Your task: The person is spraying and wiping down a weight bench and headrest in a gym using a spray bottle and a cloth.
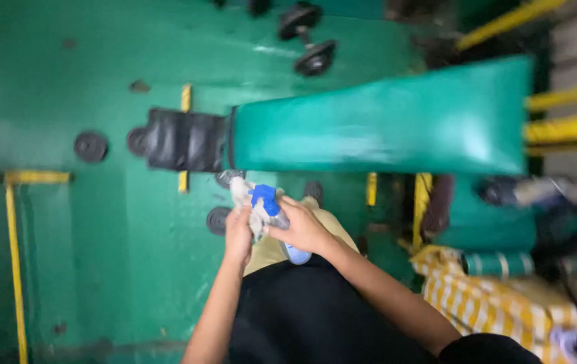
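My right hand is closed around a spray bottle with a blue trigger head, held in front of my body. My left hand grips a crumpled pale cloth right beside the bottle's nozzle; the two hands touch. Both hover just below the near edge of a long green padded bench with a black padded end section. The picture is blurred, so the bottle's lower part is only partly visible under my right hand.
A dumbbell lies on the green floor beyond the bench. Small black weight plates sit at the left. Yellow frame bars stand at the right, and a yellow checked cloth lies at the lower right.
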